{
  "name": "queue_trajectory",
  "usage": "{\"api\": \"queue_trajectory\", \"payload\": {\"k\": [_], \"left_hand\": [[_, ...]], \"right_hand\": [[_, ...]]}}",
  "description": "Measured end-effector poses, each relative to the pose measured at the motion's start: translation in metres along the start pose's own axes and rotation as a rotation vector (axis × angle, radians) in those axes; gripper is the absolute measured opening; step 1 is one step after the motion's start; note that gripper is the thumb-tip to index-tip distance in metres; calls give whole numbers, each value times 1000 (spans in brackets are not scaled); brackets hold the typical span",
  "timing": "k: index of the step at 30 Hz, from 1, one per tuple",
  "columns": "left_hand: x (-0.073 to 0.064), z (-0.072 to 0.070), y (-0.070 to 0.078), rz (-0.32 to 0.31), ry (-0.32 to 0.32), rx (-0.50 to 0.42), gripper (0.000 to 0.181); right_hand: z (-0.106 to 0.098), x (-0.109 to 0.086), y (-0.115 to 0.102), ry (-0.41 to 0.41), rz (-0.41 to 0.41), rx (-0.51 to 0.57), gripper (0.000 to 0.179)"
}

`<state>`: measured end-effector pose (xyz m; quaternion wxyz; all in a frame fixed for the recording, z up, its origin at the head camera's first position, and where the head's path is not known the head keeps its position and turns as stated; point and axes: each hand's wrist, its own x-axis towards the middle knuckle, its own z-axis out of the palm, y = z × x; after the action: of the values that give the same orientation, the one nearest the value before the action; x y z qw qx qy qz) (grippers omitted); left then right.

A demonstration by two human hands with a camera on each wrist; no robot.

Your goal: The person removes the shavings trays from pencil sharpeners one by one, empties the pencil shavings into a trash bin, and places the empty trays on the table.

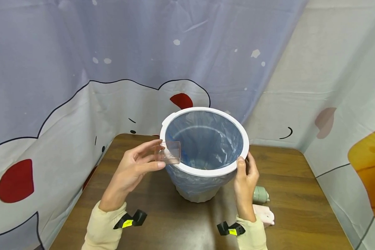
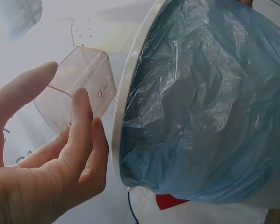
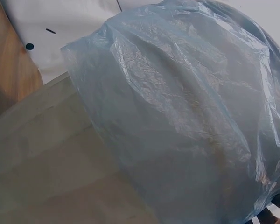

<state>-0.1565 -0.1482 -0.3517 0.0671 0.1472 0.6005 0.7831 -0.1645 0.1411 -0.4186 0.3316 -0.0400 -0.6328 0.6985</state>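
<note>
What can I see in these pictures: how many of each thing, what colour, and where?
Box: 1, clear pinkish, in the left hand
Bin: 1, pale, on the table
Rim: 1, white, around the bin's top
Bag: 1, translucent blue, lining the bin
Green object: 1, green, right of the bin
Pink object: 1, pink, partly behind the right arm
Table: 1, brown, under the bin
Cloth: count unclear, blue-grey and white, behind
Wrist cameras: 2, black, at the wrists
Sleeves: 2, cream, forearms
Left hand: 1, holding box
Right hand: 1, gripping rim

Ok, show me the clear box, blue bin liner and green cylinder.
Clear box (image 1: 172, 152): head view, its flat face.
Blue bin liner (image 3: 172, 126): right wrist view, its outer overhang.
Green cylinder (image 1: 260, 195): head view, its side.
</note>
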Motion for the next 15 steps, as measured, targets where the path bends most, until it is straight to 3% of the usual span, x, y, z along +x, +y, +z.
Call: {"api": "queue_trajectory", "payload": {"k": [15], "left_hand": [[-10,-7,1,60,-73,-27,64]], "right_hand": [[-1,0,0,0,-8,-38,38]]}}
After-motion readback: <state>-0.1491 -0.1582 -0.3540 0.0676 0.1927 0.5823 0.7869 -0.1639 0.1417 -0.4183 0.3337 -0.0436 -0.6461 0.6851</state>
